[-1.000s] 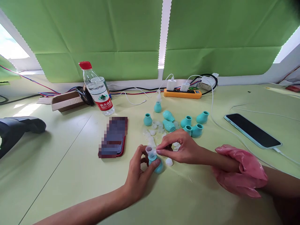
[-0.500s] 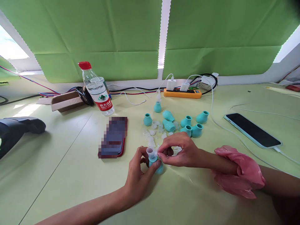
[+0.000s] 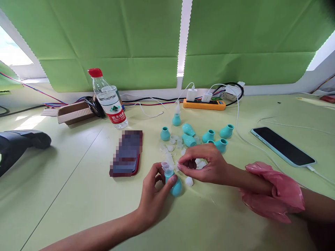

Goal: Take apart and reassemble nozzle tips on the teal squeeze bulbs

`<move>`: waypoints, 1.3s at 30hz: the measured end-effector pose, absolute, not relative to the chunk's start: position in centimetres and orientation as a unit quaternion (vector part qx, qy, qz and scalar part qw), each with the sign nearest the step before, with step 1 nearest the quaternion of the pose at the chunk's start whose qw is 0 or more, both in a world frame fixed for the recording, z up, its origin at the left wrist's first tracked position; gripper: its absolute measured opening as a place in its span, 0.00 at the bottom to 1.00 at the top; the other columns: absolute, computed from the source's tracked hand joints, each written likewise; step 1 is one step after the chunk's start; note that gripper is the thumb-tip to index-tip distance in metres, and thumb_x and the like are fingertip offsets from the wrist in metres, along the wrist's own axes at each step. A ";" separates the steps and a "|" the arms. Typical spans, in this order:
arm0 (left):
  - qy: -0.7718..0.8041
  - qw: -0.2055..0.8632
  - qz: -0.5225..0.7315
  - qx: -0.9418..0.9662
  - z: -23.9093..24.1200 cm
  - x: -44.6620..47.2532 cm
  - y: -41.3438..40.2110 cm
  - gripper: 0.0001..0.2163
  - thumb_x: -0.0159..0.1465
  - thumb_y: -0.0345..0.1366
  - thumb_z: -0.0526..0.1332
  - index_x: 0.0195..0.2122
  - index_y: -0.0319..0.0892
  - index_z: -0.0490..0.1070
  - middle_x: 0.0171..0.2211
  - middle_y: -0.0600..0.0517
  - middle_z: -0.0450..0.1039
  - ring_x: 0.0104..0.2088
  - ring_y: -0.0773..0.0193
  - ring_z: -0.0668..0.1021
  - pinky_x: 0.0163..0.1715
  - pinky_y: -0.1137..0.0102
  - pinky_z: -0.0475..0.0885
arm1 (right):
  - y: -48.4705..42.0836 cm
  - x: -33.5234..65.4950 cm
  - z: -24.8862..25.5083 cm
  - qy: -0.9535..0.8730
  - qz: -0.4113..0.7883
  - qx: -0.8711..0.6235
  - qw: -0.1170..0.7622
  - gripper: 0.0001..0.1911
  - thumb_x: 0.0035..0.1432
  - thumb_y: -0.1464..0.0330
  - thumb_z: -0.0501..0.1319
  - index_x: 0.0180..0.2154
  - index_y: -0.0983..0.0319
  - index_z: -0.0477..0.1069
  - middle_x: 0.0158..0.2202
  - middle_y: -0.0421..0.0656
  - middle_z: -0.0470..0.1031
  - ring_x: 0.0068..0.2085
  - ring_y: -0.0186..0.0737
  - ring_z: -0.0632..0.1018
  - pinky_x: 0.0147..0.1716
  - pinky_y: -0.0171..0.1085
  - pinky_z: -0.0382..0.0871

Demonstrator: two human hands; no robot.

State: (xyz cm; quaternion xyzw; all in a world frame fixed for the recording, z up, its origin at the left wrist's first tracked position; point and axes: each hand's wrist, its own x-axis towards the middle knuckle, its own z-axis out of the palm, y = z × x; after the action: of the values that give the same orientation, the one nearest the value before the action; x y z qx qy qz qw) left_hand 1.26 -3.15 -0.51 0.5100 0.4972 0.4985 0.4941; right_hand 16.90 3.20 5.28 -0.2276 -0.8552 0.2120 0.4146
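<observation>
My left hand is closed around a teal squeeze bulb, which leans on the table. A clear plastic nozzle piece sits in the bulb's neck. Just right of it, my right hand pinches a small translucent plastic piece, partly covered by the fingertips. Several loose clear parts lie beyond my hands, and a whitish one rests below my right hand. Several more teal bulbs stand or lie behind; one bulb carries a clear tip.
A phone in a red case lies to the left, and another phone charges at the right. A water bottle, a cardboard box and an orange power strip line the back. A pink plastic bag wraps my right forearm.
My right fingertips have drawn slightly up and away from the nozzle piece. The bulb in my left hand tilts more to the left, and the whitish part below my right hand now shows.
</observation>
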 end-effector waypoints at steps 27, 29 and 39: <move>0.492 0.347 0.504 0.620 -0.2 0.7 -3.1 0.10 0.62 0.37 0.50 0.42 0.42 0.63 0.35 0.50 0.62 0.36 0.65 0.68 0.36 0.71 0.64 | 6.6 17.9 3.7 -0.897 0.164 -0.330 0.243 0.07 0.46 0.76 0.57 0.27 0.67 0.74 0.23 0.44 0.75 0.22 0.33 0.72 0.23 0.32 0.64; 0.487 0.337 0.503 0.629 -0.3 0.8 -3.1 0.10 0.63 0.36 0.50 0.45 0.43 0.62 0.38 0.49 0.63 0.38 0.64 0.68 0.37 0.71 0.64 | 6.4 17.8 3.8 -0.884 0.183 -0.344 0.257 0.09 0.49 0.74 0.56 0.32 0.67 0.74 0.25 0.44 0.75 0.23 0.33 0.72 0.24 0.32 0.65; 0.408 0.271 0.461 0.740 0.1 1.1 -3.2 0.09 0.57 0.32 0.57 0.40 0.40 0.66 0.33 0.49 0.67 0.34 0.63 0.68 0.32 0.70 0.65 | 1.7 16.9 4.5 -0.912 0.232 -0.269 0.208 0.15 0.55 0.61 0.52 0.21 0.62 0.59 0.16 0.36 0.58 0.19 0.28 0.58 0.20 0.33 0.54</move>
State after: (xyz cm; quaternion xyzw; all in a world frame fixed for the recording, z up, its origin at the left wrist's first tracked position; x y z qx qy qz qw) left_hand 1.10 -3.23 0.14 0.7400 0.4078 0.4613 0.2705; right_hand 16.87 1.70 4.51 -0.2686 -0.9115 0.2320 0.2077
